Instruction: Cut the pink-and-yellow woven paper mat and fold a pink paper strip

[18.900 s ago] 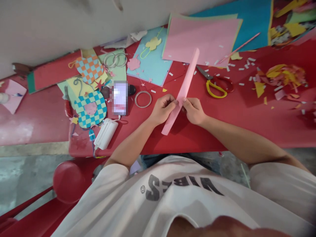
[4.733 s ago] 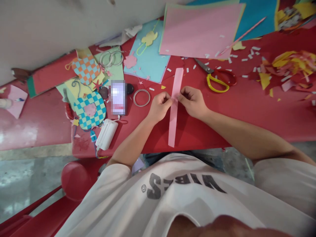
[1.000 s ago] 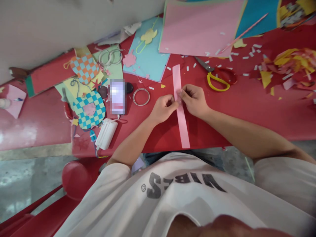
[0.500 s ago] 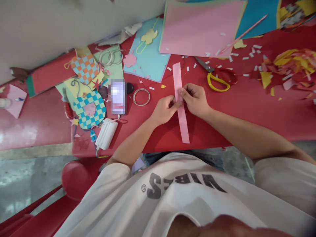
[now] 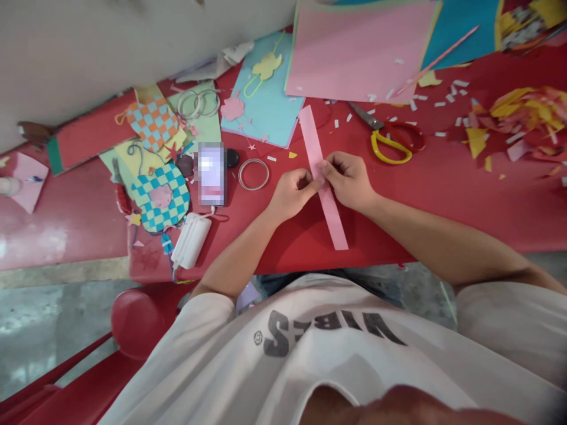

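Both hands are closed on a pink paper strip (image 5: 334,221), with the left hand (image 5: 292,195) on its left edge and the right hand (image 5: 349,180) pinching it from the other side. The two hands are almost touching at the strip's middle. The strip lies tilted across a red table (image 5: 287,248), running from 5 o'clock out to 11 o'clock. Its near end is close to the table edge, and its far end is just short of a pink sheet (image 5: 354,53).

At 9 o'clock, near the left hand, lies a metal ring (image 5: 254,174), and beyond it is a phone (image 5: 211,174), its screen blurred. A white case (image 5: 191,241) with a cord sits at 8 o'clock. Further out at 9 o'clock is a teal checkered paper craft (image 5: 159,198), and an orange checkered one (image 5: 153,124) lies past it at 10 o'clock.

At 2 o'clock, scissors (image 5: 390,141) with yellow and red handles rest on the table among white paper bits. A light blue card (image 5: 261,100) bearing a yellow cutout lies at 11 o'clock, beside the pink sheet at 12 o'clock. The pink sheet sits on a blue sheet (image 5: 456,29) at 1 o'clock. Farthest right, at 3 o'clock, is a heap of yellow and red scraps (image 5: 518,112).
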`<state>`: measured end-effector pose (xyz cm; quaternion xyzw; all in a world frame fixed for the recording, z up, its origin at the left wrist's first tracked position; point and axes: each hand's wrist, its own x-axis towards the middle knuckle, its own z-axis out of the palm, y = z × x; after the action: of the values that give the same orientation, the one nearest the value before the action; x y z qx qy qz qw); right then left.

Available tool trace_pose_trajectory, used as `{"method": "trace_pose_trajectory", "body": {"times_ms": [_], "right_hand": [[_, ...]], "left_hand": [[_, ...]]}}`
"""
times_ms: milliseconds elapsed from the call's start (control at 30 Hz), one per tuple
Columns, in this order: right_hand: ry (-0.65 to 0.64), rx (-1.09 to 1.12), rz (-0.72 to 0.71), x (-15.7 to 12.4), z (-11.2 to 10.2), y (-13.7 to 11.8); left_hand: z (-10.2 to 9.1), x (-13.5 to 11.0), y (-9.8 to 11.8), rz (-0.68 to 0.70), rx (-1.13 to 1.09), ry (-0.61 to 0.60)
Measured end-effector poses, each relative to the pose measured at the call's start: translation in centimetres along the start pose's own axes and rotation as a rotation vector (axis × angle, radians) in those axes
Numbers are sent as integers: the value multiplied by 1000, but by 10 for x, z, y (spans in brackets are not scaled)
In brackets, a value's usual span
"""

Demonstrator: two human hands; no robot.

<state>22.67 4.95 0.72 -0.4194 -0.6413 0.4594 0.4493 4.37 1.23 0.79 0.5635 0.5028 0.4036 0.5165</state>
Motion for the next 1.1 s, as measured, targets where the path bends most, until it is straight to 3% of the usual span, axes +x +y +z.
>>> {"method": "trace_pose_trajectory", "body": {"times_ms": [433,1100], "right_hand": [[-67,36,47,2,1,3],[0,7,40,0,0,-1]], "left_hand": [[-1,0,-5,7,44,77],[5,-2,2,-63,-276,-72]]}}
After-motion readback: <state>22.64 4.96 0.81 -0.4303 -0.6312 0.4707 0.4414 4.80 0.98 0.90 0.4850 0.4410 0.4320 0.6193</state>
